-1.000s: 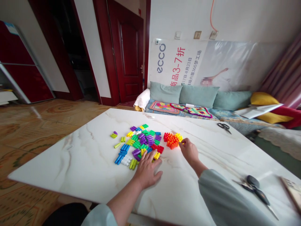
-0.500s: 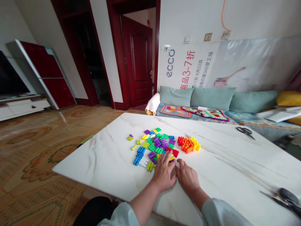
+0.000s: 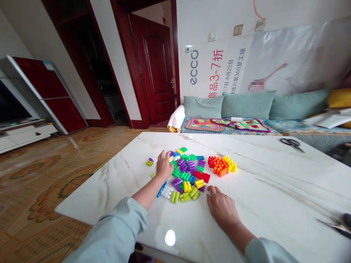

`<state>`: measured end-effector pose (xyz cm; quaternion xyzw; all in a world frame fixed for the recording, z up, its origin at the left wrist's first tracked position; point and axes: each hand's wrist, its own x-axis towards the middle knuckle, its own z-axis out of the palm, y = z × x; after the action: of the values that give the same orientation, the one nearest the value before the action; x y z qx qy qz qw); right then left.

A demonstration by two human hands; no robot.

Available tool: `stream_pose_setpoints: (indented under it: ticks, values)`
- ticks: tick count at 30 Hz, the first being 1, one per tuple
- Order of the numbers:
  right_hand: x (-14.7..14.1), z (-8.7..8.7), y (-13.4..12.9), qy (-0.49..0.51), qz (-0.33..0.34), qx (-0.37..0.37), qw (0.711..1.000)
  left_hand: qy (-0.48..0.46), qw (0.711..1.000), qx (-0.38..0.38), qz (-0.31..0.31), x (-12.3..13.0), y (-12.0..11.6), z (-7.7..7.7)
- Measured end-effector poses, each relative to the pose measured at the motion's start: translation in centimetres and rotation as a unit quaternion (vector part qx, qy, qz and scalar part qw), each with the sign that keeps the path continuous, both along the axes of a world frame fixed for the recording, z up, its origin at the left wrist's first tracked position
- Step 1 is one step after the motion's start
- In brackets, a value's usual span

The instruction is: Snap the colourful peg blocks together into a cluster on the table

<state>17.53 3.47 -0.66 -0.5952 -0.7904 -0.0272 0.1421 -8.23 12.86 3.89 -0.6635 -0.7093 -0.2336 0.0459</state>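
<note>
My left hand (image 3: pixel 164 166) reaches over the left side of a pile of coloured plastic pieces (image 3: pixel 188 165), fingers apart, hiding some of them. My right hand (image 3: pixel 222 206) rests on the white marbled table (image 3: pixel 115 197), just right of the pile, fingers a little bent and whatever is under them hidden. Yellow pieces (image 3: pixel 200 183) and lime green pieces (image 3: pixel 185 197) lie at the pile's near side. To the right, a tight group of red, orange and yellow pieces (image 3: pixel 221 166) sits apart. One purple and lime pair (image 3: pixel 149 162) lies at the far left.
Black-handled scissors (image 3: pixel 292 143) lie at the table's back right. Another pair of scissors (image 3: pixel 336 225) is at the right edge of view. Behind the table stands a sofa with green cushions (image 3: pixel 248 105). A red fridge (image 3: pixel 49 95) and a door (image 3: pixel 155 65) are further off.
My left hand has moved from the pile's near side to its left side, uncovering yellow and lime pieces. My right hand has stayed near the same spot. The view has shifted slightly.
</note>
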Motion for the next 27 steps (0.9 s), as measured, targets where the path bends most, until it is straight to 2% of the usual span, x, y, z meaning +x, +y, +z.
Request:
stream_pose_setpoints:
  ticks: [2,5,9,13,16,20,23,27]
  values:
    - [0.0,0.2,0.0,0.005,-0.001,-0.006,1.000,0.000,0.999,-0.047,0.003,-1.7,2.1,-0.4]
    - [0.0,0.4,-0.1,0.012,0.002,-0.009,1.000,-0.005,0.996,-0.091,-0.026,-2.9,3.7,-1.0]
    - [0.0,0.5,-0.3,0.014,0.001,-0.006,1.000,0.003,0.994,-0.100,-0.032,-3.1,3.8,-1.0]
    - [0.0,0.4,-0.3,0.011,0.004,-0.004,1.000,0.015,0.997,-0.069,0.019,-2.7,3.8,0.3]
    - [0.0,0.4,-0.3,0.016,0.005,-0.004,1.000,0.005,0.996,-0.052,0.066,-2.0,4.9,1.5]
    - [0.0,0.5,-0.4,0.018,0.006,-0.008,1.000,-0.019,0.993,-0.051,0.103,0.2,7.7,2.3]
    - [0.0,0.5,-0.5,0.021,0.005,-0.012,1.000,-0.036,0.993,-0.050,0.098,2.2,10.0,2.2]
    - [0.1,0.6,-0.5,0.032,0.008,-0.016,0.999,-0.063,0.992,-0.078,0.072,3.7,12.8,1.4]
